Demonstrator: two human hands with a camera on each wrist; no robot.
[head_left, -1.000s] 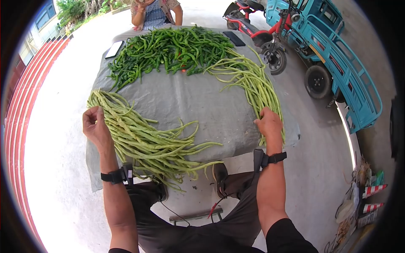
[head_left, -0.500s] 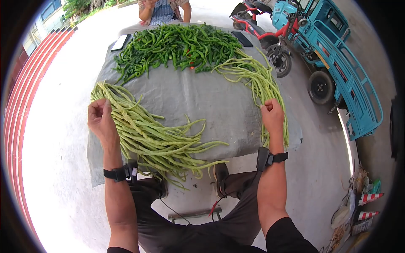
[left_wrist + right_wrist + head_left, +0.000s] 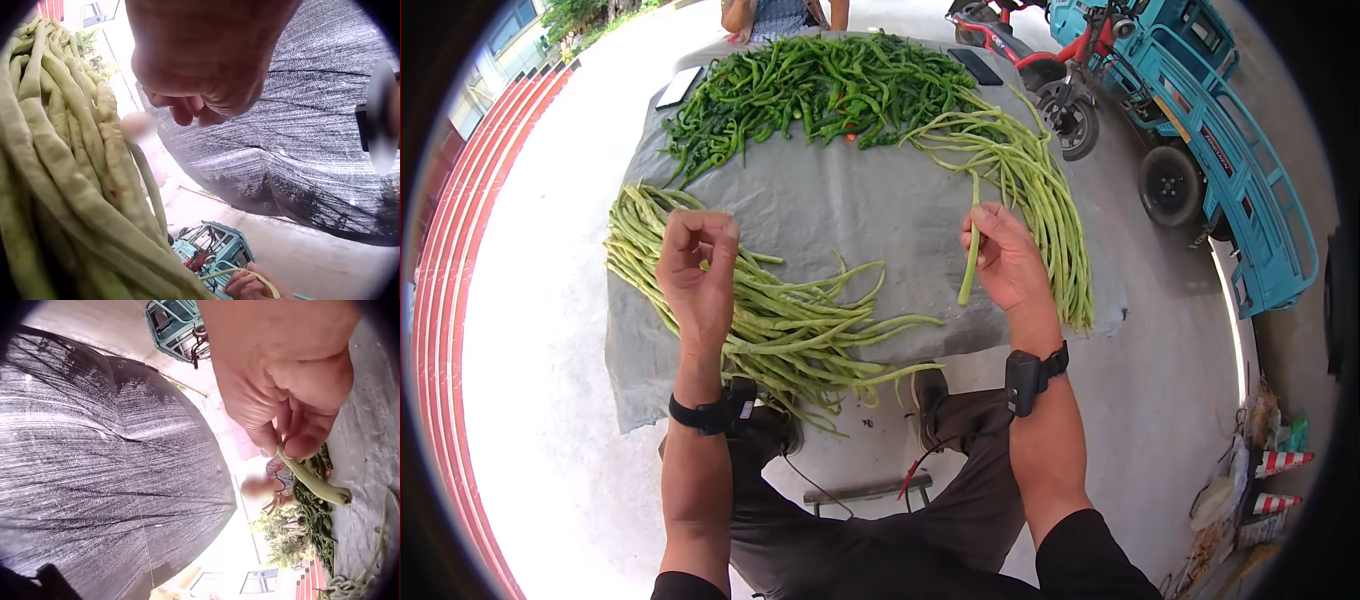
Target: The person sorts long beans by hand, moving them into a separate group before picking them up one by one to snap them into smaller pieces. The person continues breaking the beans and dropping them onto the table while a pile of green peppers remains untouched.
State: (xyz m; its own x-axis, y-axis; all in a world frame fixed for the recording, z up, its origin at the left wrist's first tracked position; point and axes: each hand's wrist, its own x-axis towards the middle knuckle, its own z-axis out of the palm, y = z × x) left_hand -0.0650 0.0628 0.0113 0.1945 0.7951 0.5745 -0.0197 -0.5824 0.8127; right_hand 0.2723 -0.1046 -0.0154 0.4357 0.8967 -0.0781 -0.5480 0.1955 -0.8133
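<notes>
We've got one long bean pinched in our right hand, lifted clear above the grey cloth between the two bean piles, hanging roughly straight down. The right wrist view shows thumb and fingertips nipping its end. Our left hand hovers over the left bean pile, fingers curled in, gripping nothing we can see. The right bean pile sits just beside the right hand. Green peppers are heaped at the far end, a blue cart parked off to the right.
</notes>
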